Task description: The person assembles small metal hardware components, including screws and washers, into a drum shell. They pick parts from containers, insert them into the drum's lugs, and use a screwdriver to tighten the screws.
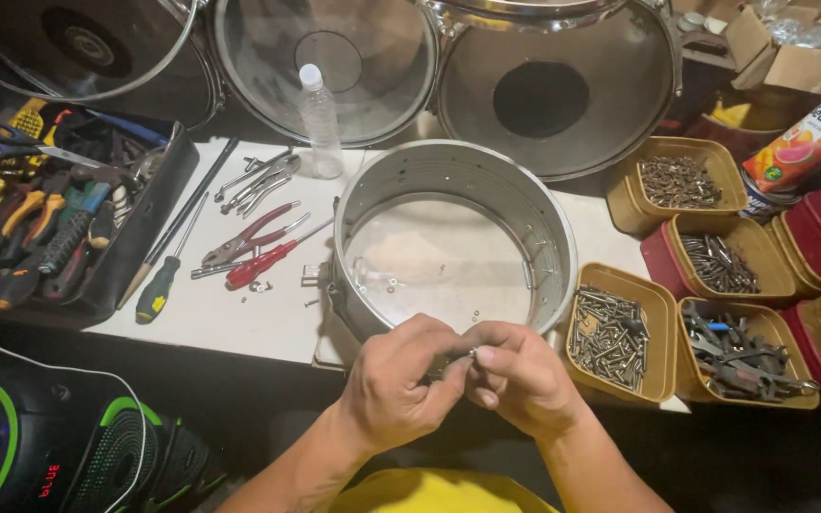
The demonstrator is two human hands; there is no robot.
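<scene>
I look down on a cluttered worktop [239,323] with drum heads propped at the back; a metal snare drum shell [453,237] lies open in the middle. My left hand [396,385] and right hand [520,380] meet just at its near rim — both grips pinched together on a small metal screw [472,353], barely visible; red-handled pliers [258,249] lie left, trays of screws [620,332] right.
</scene>
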